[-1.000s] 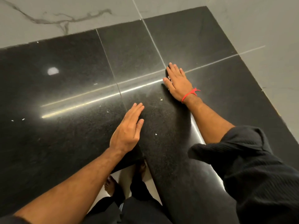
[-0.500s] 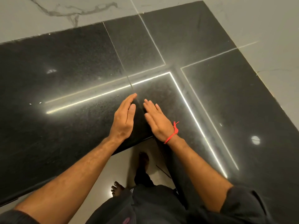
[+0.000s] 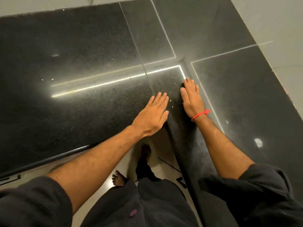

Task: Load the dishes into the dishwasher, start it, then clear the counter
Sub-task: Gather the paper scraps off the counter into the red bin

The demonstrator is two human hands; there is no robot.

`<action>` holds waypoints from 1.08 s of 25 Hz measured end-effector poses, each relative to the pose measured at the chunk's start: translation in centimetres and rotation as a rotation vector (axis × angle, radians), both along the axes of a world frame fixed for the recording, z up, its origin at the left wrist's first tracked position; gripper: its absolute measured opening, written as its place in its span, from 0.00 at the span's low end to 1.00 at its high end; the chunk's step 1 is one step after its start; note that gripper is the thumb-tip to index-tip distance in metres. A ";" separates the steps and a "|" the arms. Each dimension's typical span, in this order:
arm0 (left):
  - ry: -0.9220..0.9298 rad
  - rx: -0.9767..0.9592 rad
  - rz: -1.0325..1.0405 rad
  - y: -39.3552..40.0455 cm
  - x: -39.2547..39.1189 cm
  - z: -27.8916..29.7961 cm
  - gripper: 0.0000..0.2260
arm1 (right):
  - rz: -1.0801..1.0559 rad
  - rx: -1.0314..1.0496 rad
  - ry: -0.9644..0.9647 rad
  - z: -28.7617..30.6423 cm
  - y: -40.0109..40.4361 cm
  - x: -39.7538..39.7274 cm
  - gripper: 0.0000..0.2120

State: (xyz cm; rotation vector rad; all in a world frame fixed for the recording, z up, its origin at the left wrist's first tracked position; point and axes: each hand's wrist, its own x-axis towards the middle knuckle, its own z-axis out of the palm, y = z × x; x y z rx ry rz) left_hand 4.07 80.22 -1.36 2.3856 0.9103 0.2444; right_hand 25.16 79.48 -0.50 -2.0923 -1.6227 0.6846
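With both my left hand (image 3: pixel 152 112) and right hand (image 3: pixel 192 99) flat, fingers straight, holding nothing, I should sweep the pale crumbs (image 3: pixel 171 103) at frame centre off the polished black granite counter (image 3: pixel 73 63).

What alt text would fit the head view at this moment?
Both bare hands lie flat, fingers extended, on a black granite counter at its inner corner: the left hand and the right hand, which wears a red wrist thread, flank a few pale crumbs. No dishes are visible.

A home kitchen: black granite counter (image 3: pixel 82 54), bare feet (image 3: pixel 118 178).
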 end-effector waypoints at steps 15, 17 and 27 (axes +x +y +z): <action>-0.789 -1.968 0.810 -8.7 -4.1 -1.7 0.25 | 0.102 0.101 0.388 1.8 -1.8 -3.7 0.21; -0.819 -1.915 0.910 -7.7 -2.7 -2.9 0.24 | 0.349 0.018 0.133 1.0 -0.4 -3.6 0.23; -1.138 -1.805 0.984 -7.3 -0.1 -4.7 0.16 | 0.779 0.159 -0.084 -0.7 -6.1 -5.3 0.24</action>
